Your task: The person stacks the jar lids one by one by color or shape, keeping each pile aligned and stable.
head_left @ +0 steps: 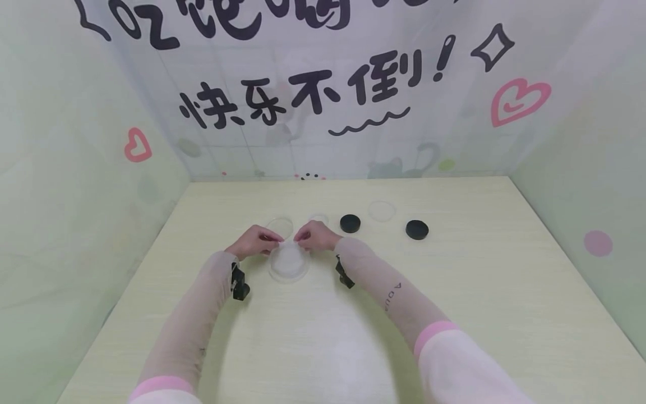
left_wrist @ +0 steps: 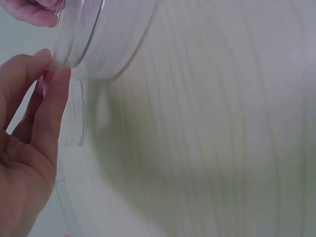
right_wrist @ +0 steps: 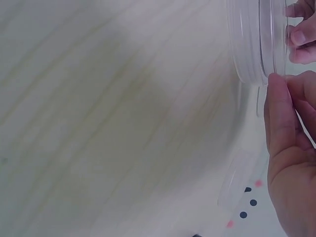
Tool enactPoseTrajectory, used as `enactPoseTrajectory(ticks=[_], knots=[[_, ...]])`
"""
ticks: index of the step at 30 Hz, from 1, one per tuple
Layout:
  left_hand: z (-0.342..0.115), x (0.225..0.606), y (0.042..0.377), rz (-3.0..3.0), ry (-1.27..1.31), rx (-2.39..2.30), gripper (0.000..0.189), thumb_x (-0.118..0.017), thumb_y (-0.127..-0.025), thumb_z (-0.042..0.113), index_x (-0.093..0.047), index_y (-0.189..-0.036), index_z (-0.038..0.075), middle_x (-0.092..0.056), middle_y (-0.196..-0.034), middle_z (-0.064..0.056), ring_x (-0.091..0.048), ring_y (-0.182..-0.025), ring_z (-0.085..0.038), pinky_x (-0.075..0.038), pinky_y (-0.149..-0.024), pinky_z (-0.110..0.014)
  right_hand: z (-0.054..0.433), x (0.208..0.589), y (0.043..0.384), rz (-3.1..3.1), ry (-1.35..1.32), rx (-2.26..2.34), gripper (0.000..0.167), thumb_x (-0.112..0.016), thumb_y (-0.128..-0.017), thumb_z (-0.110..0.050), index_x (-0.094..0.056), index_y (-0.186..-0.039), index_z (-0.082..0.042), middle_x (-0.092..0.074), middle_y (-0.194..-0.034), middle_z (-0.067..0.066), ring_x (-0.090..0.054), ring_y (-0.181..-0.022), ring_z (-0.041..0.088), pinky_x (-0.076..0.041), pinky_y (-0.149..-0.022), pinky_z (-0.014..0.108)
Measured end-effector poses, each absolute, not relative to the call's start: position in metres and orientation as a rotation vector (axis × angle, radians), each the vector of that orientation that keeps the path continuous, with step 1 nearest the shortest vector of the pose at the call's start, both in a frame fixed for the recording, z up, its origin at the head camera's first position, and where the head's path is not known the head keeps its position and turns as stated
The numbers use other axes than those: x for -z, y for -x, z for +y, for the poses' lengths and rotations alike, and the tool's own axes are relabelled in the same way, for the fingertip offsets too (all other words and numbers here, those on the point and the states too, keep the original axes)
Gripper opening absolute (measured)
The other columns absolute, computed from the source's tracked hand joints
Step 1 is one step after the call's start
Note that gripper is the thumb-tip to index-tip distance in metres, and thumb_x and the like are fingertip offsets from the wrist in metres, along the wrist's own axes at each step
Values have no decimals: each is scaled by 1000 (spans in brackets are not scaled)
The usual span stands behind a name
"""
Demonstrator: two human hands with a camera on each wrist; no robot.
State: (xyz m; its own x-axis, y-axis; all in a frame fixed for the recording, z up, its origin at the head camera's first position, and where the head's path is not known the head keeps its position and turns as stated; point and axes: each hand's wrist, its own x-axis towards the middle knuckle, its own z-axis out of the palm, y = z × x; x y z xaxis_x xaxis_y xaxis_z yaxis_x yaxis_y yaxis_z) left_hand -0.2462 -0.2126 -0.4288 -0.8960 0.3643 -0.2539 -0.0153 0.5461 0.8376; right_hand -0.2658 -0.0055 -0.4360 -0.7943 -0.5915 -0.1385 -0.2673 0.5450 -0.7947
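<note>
Both hands meet at a clear, round, shallow plastic container [head_left: 289, 265], left of the table's middle. Stacked, ridged transparent rims show on this container [right_wrist: 252, 39] in the right wrist view. My left hand [head_left: 258, 241] pinches the far left part of its rim between thumb and fingers. On the far right part, my right hand [head_left: 317, 235] pinches the same rim, its fingertips right at the edge. Just behind the left fingers lies a clear round piece [head_left: 280, 226], partly covered by the hand. Behind the right hand, another clear round piece [head_left: 319, 217] is mostly hidden.
Two black round lids [head_left: 350, 223] lie to the right of the hands, the farther one [head_left: 416, 229] more to the right. Between and behind them sits a clear ring-like round piece [head_left: 382, 211]. Printed cloth walls [head_left: 303, 146] stand at the table's back and sides.
</note>
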Motion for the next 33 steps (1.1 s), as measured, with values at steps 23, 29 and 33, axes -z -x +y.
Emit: enactPoseTrajectory(ticks=[23, 29, 33], knots=[[-209, 438, 248, 2428, -229, -1285, 22, -59, -84, 6, -64, -104, 0, -61, -105, -16, -58, -87, -22, -51, -69, -28, -3, 435, 265, 2426, 669, 1161, 16, -59, -81, 0, -66, -96, 1, -66, -85, 10, -61, -67, 20, -48, -57, 20], [-209, 439, 246, 2405, -219, -1303, 21, -59, -84, 5, -64, -103, -1, -61, -104, -16, -59, -83, -20, -51, -68, -29, -1, 434, 263, 2404, 653, 1160, 17, -59, -82, 0, -65, -97, 1, -66, -88, 11, -60, -67, 18, -48, -58, 20], [-204, 424, 235, 2383, -230, -1313, 23, -56, -85, 3, -60, -106, -7, -58, -106, -22, -58, -87, -30, -51, -68, -29, -2, 436, 262, 2405, 655, 1159, 16, -59, -81, 0, -66, -97, 1, -66, -87, 10, -59, -65, 15, -48, -58, 19]])
